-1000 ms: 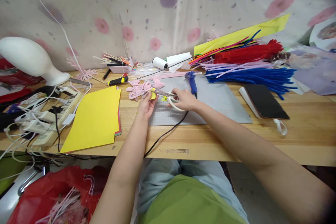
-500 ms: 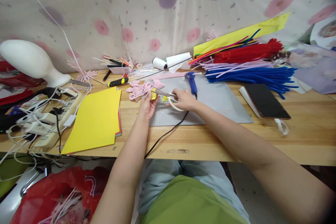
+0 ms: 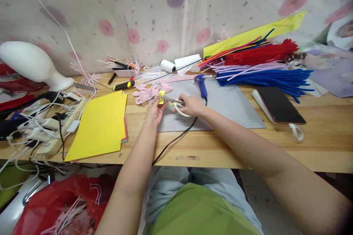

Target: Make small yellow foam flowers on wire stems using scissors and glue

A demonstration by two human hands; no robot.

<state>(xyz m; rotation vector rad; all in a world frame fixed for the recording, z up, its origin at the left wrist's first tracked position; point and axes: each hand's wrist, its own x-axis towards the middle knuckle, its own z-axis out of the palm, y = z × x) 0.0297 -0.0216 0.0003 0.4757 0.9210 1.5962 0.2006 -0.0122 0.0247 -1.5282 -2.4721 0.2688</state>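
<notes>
My left hand (image 3: 156,111) pinches a small piece of yellow paper (image 3: 161,96) above the left edge of the grey cutting mat (image 3: 231,112). My right hand (image 3: 193,105) grips a pair of scissors (image 3: 180,111) by its white handles. The blades point left and lie at the yellow piece; whether they are parted is too small to tell. Just behind my left hand are pink pipe-cleaner shapes (image 3: 145,93). Small yellow bits show on the mat by the scissors, partly hidden. Behind my right hand lies a blue hot glue gun (image 3: 201,85), its black cord running to the table's front edge.
Yellow paper sheets (image 3: 100,125) and a power strip (image 3: 60,128) full of cables lie to the left. A utility knife (image 3: 124,85), blue pipe cleaners (image 3: 264,79) and red ones (image 3: 261,54) are at the back. A phone (image 3: 280,105) rests at right.
The yellow piece has turned in my left fingers and shows a flatter, squarer face. The scissors and my right hand have shifted very slightly left.
</notes>
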